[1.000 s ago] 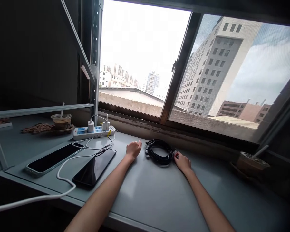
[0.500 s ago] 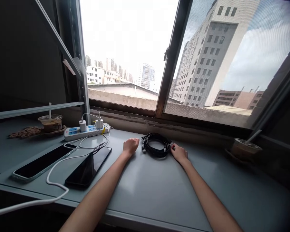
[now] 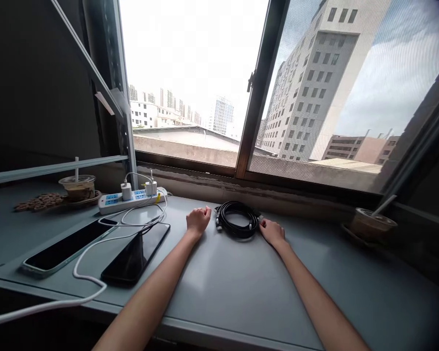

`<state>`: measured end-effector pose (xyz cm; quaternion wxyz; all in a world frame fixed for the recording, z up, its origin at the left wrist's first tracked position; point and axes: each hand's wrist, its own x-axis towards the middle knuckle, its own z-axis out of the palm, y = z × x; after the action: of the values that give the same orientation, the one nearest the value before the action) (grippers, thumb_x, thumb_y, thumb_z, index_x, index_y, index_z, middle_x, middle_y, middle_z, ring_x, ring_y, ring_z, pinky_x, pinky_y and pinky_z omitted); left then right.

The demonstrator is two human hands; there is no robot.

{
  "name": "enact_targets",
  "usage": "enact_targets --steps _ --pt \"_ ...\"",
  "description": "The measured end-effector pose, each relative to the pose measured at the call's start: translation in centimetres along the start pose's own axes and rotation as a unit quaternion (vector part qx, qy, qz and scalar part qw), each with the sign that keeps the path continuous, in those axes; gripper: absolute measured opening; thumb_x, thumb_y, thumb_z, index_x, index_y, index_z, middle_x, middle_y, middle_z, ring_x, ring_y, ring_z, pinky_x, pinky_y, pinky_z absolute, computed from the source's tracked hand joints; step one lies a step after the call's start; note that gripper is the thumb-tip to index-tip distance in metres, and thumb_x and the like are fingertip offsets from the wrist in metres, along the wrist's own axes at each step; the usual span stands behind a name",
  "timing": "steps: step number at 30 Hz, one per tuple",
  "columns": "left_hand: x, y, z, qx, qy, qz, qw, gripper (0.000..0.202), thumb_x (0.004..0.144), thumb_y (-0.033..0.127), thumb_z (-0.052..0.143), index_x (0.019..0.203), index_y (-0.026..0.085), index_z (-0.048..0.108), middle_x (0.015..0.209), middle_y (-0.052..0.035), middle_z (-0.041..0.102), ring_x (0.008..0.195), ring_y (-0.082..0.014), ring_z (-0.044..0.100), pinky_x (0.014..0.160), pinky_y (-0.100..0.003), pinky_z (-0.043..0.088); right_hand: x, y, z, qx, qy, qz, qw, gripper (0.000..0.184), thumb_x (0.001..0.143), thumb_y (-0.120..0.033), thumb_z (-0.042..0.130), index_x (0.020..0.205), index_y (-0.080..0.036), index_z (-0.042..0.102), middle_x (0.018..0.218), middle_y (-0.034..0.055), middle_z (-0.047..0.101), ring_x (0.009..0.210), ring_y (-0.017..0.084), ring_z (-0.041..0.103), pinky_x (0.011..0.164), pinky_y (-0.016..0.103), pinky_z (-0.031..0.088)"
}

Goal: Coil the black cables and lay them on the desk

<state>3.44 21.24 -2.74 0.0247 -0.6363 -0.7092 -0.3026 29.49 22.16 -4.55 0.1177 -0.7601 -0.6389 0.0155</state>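
Note:
A coiled black cable with grey metal plugs at its ends lies on the grey table between my hands. My left hand rests as a fist on the tabletop, left of the coil and apart from it, with nothing visible in it. On the other side, my right hand is also closed, its knuckles right beside the coil's right edge and one plug. Whether those fingers touch the cable is hard to make out; I see nothing held in them.
Left of my left arm lie a dark phone and a longer phone in a pale case. A white charging cable loops over them from a power strip. Drink cups stand at far left and right. A window closes the back.
The whole view has shifted very slightly. Both hands and the coiled cable keep the same places on the table.

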Motion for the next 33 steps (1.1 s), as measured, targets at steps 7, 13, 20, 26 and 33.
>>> enact_targets --steps 7,13,20,26,33 --pt "-0.1 0.0 0.2 0.005 -0.013 0.024 1.000 0.049 0.088 0.033 0.029 0.059 0.017 0.066 0.069 -0.0085 0.065 0.068 -0.0177 0.060 0.057 -0.024 0.032 0.1 0.0 0.2 0.001 -0.008 0.005 1.000 0.039 0.089 -0.046 0.039 0.091 -0.014 0.061 0.092 0.0066 0.063 0.086 0.016 0.058 0.080 0.036 0.043" --pt "-0.1 -0.1 0.2 0.007 -0.024 0.029 0.999 0.049 0.088 0.033 0.029 0.060 0.017 0.066 0.069 -0.0087 0.065 0.069 -0.0184 0.061 0.058 -0.024 0.034 -0.1 -0.1 0.1 -0.002 -0.010 0.004 1.000 0.040 0.089 -0.046 0.039 0.092 -0.014 0.062 0.093 0.0065 0.064 0.089 0.016 0.059 0.082 0.037 0.044" --pt "-0.1 0.0 0.1 0.007 -0.027 0.026 0.999 0.049 0.088 0.035 0.030 0.059 0.019 0.066 0.070 -0.0079 0.066 0.072 -0.0196 0.062 0.060 -0.025 0.036 -0.5 -0.4 -0.2 -0.002 -0.008 0.000 1.000 0.039 0.090 -0.045 0.039 0.091 -0.014 0.063 0.093 0.0064 0.064 0.089 0.016 0.059 0.082 0.037 0.044" --pt "0.2 -0.4 -0.1 0.023 -0.027 -0.023 0.999 0.048 0.089 0.033 0.026 0.069 0.019 0.067 0.084 -0.0096 0.068 0.080 -0.0220 0.062 0.061 -0.027 0.037 -0.6 -0.5 -0.5 0.000 -0.004 0.003 1.000 0.036 0.090 -0.043 0.041 0.093 -0.014 0.062 0.096 0.0063 0.063 0.091 0.015 0.058 0.084 0.037 0.045" --pt "0.5 -0.5 0.0 0.028 -0.043 -0.015 0.999 0.037 0.084 0.034 0.040 0.064 0.017 0.066 0.078 -0.0105 0.067 0.073 -0.0216 0.061 0.057 -0.026 0.035 -0.8 -1.1 -0.6 -0.016 0.018 0.031 0.999 0.032 0.089 -0.040 0.044 0.095 -0.013 0.060 0.097 0.0064 0.062 0.092 0.015 0.058 0.084 0.038 0.045"
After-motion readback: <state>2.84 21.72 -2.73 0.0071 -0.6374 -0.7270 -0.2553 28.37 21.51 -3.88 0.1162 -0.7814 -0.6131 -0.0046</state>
